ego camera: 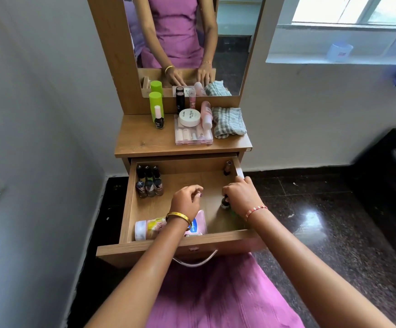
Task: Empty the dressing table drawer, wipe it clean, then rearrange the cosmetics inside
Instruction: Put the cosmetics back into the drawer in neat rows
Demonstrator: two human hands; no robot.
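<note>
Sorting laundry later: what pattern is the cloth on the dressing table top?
Grey-and-white checked cloth, folded; the head view shows it.

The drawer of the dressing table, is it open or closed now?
Open. The drawer is pulled out well past the tabletop, its inside is visible, and both hands reach into it.

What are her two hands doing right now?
Left hand: fingers curled, nothing visibly held.
Right hand: grips a small dark bottle in the drawer.

A wooden dressing table with a tall mirror (187, 43) stands against a plain white wall (38, 91), on a glossy dark speckled stone floor (322, 221) reflecting daylight from a window (353, 10) above a pale ledge (310, 60) at the right.
</note>
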